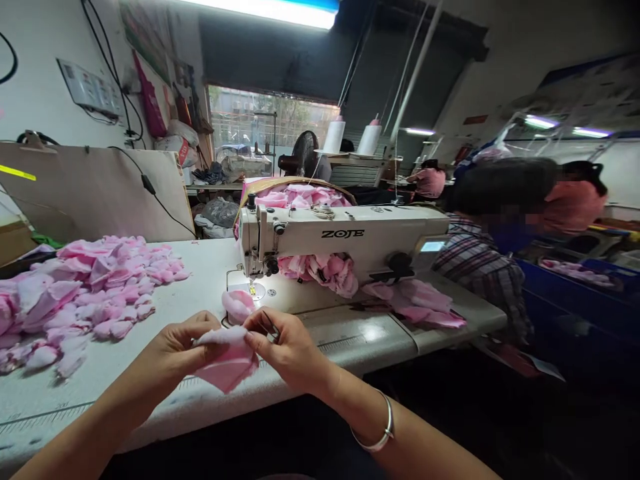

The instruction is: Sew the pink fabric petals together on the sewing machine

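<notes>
My left hand (187, 343) is closed on the left edge of a small pink fabric piece (227, 370), pinching it between thumb and fingers. At the same piece's right edge, my right hand (290, 353) pinches with thumb and forefinger. A thin dark metal tool (271, 323) shows within the right hand's curled fingers; most of it is hidden. Just beyond the hands, a curled pink fabric piece (237, 305) lies in front of the needle area of a white sewing machine (345, 233). Whether the two pieces are joined cannot be made out.
A heap of pink fabric pieces (100, 287) covers the table's left side. More pink fabric (423, 303) lies on the right, and some is bunched under the machine arm. Thread cones (334, 137) stand behind. A person in a plaid shirt (475, 267) sits close by on the right.
</notes>
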A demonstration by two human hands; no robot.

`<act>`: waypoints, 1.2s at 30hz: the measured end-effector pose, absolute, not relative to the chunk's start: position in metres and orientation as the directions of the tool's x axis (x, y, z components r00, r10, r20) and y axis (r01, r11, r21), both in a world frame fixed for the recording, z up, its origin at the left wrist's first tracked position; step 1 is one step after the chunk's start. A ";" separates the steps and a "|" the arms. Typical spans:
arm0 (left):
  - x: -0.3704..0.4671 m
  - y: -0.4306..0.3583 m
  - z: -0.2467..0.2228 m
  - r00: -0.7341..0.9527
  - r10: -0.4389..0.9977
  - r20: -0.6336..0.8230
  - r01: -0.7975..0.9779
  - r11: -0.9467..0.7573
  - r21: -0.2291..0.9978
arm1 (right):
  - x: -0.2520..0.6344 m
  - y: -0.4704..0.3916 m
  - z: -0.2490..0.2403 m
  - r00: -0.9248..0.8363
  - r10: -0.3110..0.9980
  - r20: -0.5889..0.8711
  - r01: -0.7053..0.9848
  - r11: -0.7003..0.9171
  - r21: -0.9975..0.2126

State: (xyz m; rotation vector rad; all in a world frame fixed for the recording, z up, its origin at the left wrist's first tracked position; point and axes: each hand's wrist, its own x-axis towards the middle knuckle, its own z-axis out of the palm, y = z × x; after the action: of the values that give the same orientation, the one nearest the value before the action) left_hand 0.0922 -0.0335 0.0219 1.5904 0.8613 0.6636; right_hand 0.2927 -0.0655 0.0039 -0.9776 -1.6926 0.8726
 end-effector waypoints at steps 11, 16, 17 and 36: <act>0.089 -0.023 0.003 0.461 0.865 -0.198 0.098 0.172 0.980 | 0.315 -0.064 -0.012 -0.285 0.883 0.373 0.521 0.469 -0.713; 0.077 0.009 0.029 0.267 0.936 0.231 0.422 -0.329 0.845 | 0.343 -0.046 -0.010 -0.435 0.859 0.268 0.818 0.502 -0.280; 0.081 0.014 0.034 0.262 0.888 0.377 0.511 -0.459 0.726 | 0.346 -0.040 -0.008 -0.471 0.847 0.244 0.829 0.520 -0.205; 0.138 0.056 -0.030 0.829 0.413 0.377 0.527 -0.804 -0.277 | 0.347 0.005 -0.021 -0.641 0.756 0.133 0.735 0.655 -0.177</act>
State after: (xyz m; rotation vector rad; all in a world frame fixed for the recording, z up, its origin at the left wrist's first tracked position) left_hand 0.1381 0.0560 -0.0298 3.3597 0.8983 0.5406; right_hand 0.3470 0.0050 -0.0212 -1.2200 -2.6764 0.1578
